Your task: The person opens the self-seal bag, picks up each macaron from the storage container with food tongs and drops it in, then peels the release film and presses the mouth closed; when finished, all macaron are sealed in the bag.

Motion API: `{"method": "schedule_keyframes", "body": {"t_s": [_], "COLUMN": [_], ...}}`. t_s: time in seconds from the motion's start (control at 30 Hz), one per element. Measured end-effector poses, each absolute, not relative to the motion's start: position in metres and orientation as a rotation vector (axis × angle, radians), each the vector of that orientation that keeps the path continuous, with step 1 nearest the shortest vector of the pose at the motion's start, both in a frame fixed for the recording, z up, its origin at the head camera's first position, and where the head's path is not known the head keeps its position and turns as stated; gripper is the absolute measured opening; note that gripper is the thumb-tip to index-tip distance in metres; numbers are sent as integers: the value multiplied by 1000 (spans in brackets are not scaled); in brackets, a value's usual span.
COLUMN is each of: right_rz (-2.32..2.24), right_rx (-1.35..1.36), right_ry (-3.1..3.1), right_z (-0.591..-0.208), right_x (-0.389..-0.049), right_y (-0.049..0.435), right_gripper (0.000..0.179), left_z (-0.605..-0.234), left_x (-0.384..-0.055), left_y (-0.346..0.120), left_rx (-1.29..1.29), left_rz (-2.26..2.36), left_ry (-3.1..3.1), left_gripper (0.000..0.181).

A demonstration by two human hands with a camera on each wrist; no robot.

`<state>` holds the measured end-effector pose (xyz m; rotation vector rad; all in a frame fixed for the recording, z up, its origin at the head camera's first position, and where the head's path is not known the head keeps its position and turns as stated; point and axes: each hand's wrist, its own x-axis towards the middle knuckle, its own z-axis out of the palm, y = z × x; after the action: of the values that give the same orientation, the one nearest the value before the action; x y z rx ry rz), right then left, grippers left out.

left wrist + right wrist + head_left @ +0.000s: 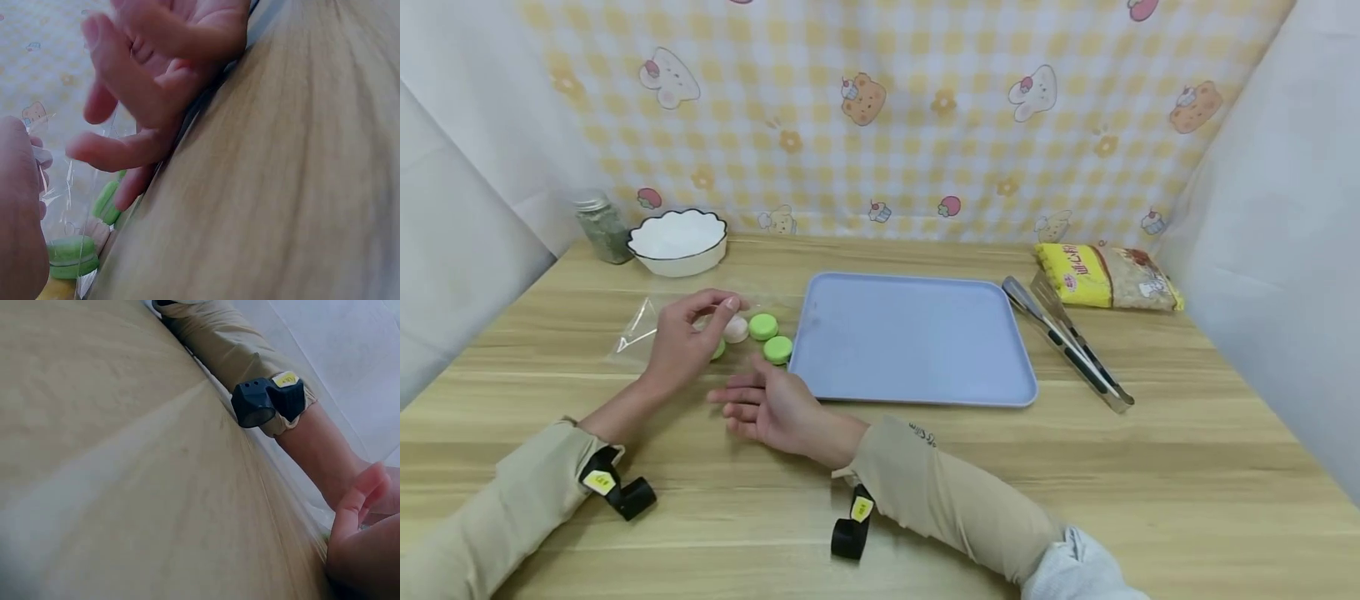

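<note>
My left hand [688, 333] pinches the film of a clear plastic bag [638, 327] between thumb and fingers. Green macarons [763, 326] and a pale pinkish one [736, 329] lie at the bag, just right of that hand. In the left wrist view, shiny film overlaps a green macaron [74, 256], with a bit of yellow [57, 289] below it. My right hand [784, 410] is near the macarons, fingers loosely spread and holding nothing, with its palm toward the left hand. The right wrist view shows little of the bag.
A blue tray [913, 342] lies right of the macarons. Metal tongs [1067, 342] and a yellow-labelled packet [1108, 277] are farther right. At the back left stand a scalloped white bowl [679, 243] and a lidded glass jar [601, 227]. A checked curtain [910, 150] closes the back.
</note>
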<state>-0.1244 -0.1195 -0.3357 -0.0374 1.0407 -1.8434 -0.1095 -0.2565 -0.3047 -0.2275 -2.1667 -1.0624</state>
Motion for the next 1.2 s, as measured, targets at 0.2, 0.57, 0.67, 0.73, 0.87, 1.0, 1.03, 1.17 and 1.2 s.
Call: {"method": "schedule_keyframes", "body": {"t_s": [0.2,0.57,0.67,0.73,0.87,1.0,1.03,1.17,1.2], "right_rz": [-1914,-1910,-1914,-1925,-1934,-1907,-1891,-1771,-1733], "right_rx": [34,19,14,22,5,-32,-45,-163,-215], "right_ry": [1065,1080,1068,1058,1025,1040,1056,1160,1193], "right_z": [-336,-332,-332,-334,-336,-334,-333,-326,-323], "right_x": [-126,-120,-117,-116,-117,-120,-120,-124,-125], "right_y": [-125,-124,-123,-122,-122,-122,-122,-118,-116], "right_gripper": [53,38,37,37,37,35,33,31,32], "left_z": [-306,-306,-286,-276,-269,-269,-269,-262,-258], "left_x": [-110,-131,-147,-161,-193,-214,-216,-207,-202], "left_y": [-257,-285,-288,-286,-276,-269,-269,-284,-289], "left_rx": [-191,-217,-307,-387,-495,-524,-537,-579,-577], "left_rz": [-1067,-980,-750,-560,-356,-255,-263,-408,-447], "left_ry": [-2182,-2362,-2550,-2706,-3035,-3239,-3247,-3173,-3142], "left_gripper": [17,27,23,25,39,30,24,12,11]}}
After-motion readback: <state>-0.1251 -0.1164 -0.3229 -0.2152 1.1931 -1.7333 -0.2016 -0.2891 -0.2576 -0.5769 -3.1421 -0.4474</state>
